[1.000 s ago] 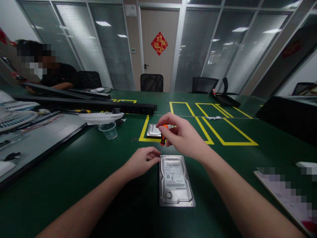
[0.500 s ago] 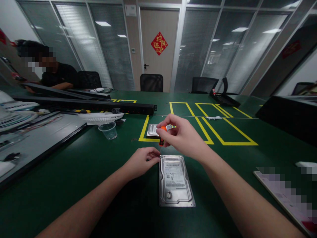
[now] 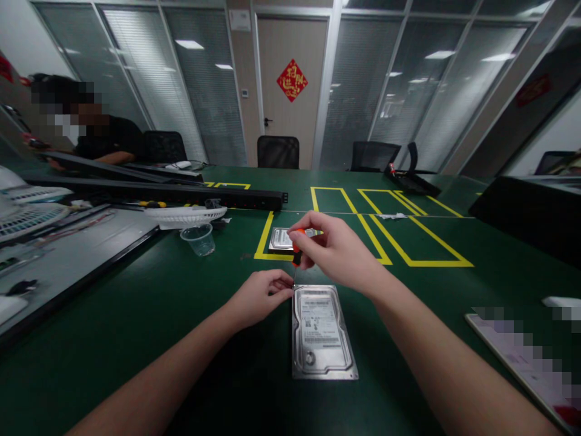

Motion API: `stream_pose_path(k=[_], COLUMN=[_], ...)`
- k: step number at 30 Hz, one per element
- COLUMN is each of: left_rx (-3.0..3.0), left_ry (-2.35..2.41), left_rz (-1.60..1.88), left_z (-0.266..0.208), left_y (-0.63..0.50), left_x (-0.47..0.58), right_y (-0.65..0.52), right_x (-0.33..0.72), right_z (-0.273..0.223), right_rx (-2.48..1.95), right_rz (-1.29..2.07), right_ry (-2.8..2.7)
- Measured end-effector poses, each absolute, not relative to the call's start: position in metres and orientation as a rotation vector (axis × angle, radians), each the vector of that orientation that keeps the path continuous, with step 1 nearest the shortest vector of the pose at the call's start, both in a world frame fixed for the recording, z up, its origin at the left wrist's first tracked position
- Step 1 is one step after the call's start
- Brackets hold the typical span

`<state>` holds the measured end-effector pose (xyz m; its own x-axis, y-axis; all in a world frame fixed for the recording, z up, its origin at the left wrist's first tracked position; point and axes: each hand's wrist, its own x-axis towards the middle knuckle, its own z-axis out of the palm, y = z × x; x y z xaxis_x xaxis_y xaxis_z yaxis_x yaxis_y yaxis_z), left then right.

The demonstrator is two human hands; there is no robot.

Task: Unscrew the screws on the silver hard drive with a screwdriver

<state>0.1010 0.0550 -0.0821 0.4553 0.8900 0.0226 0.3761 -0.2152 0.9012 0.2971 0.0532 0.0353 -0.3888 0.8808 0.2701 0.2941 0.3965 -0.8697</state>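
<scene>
A silver hard drive [image 3: 320, 333] lies label up on the green table in front of me. My right hand [image 3: 333, 248] is closed round the red and black handle of a screwdriver [image 3: 297, 257], which stands nearly upright. Its thin shaft points down at the drive's far left corner. There, my left hand [image 3: 261, 297] has thumb and fingers drawn together, touching the drive's edge by the screwdriver tip. Anything small between those fingertips is hidden. Just behind the screwdriver lies a second, smaller-looking hard drive [image 3: 280, 240], partly covered by my right hand.
Yellow tape outlines [image 3: 440, 263] mark the table. A clear plastic cup [image 3: 198, 240] and a white fan grille [image 3: 186, 215] stand left, near long black rails [image 3: 218, 195] and a grey panel [image 3: 91, 254]. Another person [image 3: 118, 139] sits far left. A black object [image 3: 526, 212] is at right.
The screwdriver handle has turned and tilted slightly to the right in my right hand. My left hand and the hard drive stay in place.
</scene>
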Motion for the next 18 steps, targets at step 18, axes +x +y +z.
stream_pose_path(k=[18], left_rx=[1.793], left_ry=[1.088], left_rz=[0.715], left_z=[-0.0792], left_y=[0.0532], left_x=[0.1013], right_y=[0.0520], right_x=[0.2983], right_z=[0.0348], right_rx=[-0.909], right_rz=[1.096], right_ry=[-1.944])
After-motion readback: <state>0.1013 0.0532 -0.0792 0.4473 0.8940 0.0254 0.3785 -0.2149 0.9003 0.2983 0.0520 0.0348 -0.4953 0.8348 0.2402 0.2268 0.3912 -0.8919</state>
